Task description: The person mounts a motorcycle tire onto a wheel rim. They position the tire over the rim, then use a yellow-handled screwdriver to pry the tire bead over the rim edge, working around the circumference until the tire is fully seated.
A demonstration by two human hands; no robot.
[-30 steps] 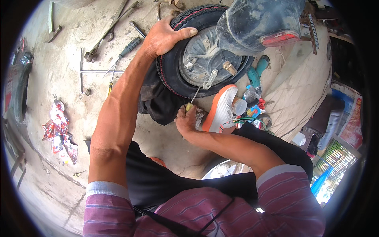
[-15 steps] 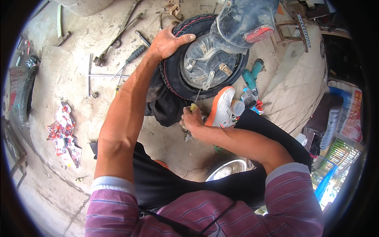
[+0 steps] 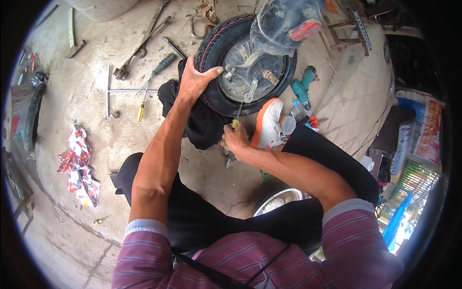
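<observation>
My left hand [image 3: 195,82] grips the left side of a black tyre [image 3: 214,101] with red marks, its thumb along the sidewall. The tyre is on a wheel with a grey dusty hub [image 3: 243,72], under a dirty mudguard [image 3: 269,36] with a red reflector. My right hand [image 3: 235,138] holds a screwdriver [image 3: 236,123] by its yellow handle, the thin shaft pointing up to the lower rim edge beside a small metal lever [image 3: 252,90]. A dark cloth [image 3: 195,125] lies under the wheel's lower left. My orange-soled white shoe [image 3: 267,120] is right of my right hand.
Wrenches [image 3: 142,43], loose screwdrivers [image 3: 161,66], a T-bar [image 3: 130,91] and a crumpled wrapper [image 3: 79,168] lie left on the concrete floor. Right are a teal drill [image 3: 301,89], a round tub [image 3: 287,125] and a wire basket [image 3: 404,188]. A metal basin [image 3: 274,202] is near my legs.
My left hand has moved down along the tyre's left side. The wheel and mudguard appear shifted left and up in the picture. My right hand still holds the screwdriver at the rim.
</observation>
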